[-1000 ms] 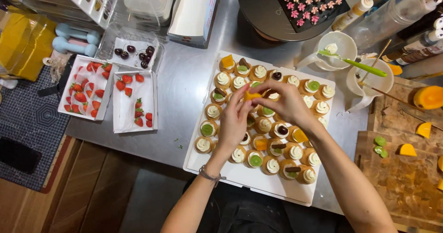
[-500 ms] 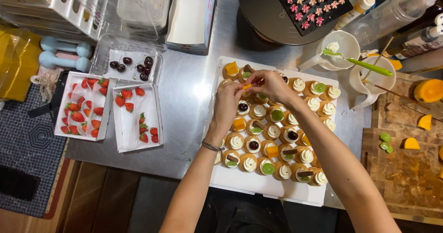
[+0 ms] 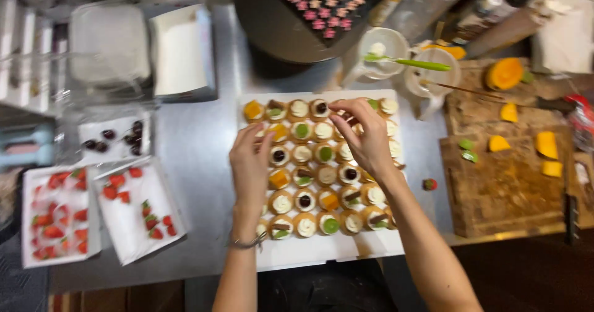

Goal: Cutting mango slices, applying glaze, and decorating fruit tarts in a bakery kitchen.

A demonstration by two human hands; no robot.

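White tray (image 3: 309, 259) of small topped tarts (image 3: 306, 200) now sits lower in view; right hand (image 3: 365, 132) has reached the top row, fingertips pinched, left hand (image 3: 250, 163) resting open beside.

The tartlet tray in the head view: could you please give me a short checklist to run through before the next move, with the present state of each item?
1. Right hand over the top row of tartlets, fingertips pinched: ok.
2. What the right fingertips hold: cannot tell, blurred.
3. Left hand resting at the left side of the white tray: ok.
4. Every tartlet topped: not ok, several show only cream.
5. Cut strawberries in reach, left of the tray: ok.
6. Loose strawberry on the steel table, off the tray: not ok.
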